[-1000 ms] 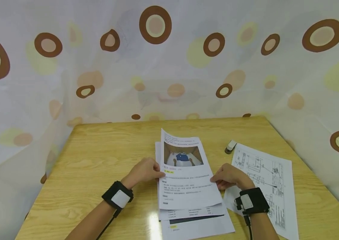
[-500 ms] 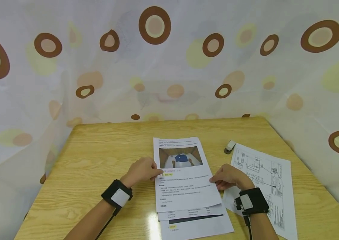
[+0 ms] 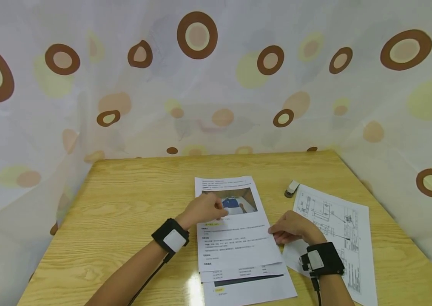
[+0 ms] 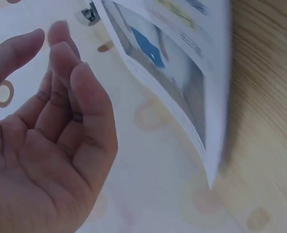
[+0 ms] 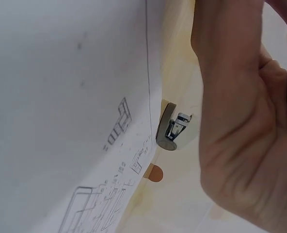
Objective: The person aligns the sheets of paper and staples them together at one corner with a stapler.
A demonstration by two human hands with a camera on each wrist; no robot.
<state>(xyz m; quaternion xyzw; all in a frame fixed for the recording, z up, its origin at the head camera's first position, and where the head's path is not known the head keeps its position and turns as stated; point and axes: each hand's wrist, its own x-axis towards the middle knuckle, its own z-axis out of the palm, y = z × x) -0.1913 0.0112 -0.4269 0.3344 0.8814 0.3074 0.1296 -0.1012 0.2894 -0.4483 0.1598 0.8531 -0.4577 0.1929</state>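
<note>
A printed sheet (image 3: 235, 244) with a colour photo lies on top of several other printed sheets (image 3: 252, 293), which stick out below it. My left hand (image 3: 203, 209) is over its upper left part, by the photo. In the left wrist view the fingers are loosely bent, a gap parts thumb and fingertips, and they hold nothing. My right hand (image 3: 294, 227) pinches the right edge of the printed sheet between thumb and fingers. The right wrist view cuts off those fingertips.
Right of the stack lies a sheet with line drawings (image 3: 359, 238), partly beneath my right hand and wrist. A small stapler (image 3: 291, 188) sits at that sheet's upper left corner. The wooden table (image 3: 132, 191) meets a patterned cloth (image 3: 143, 93) at the back and sides.
The top sheet's upper left swung left and settled over the stack. My left hand then let go of its left edge and moved right over the sheet. The right hand stayed nearly still.
</note>
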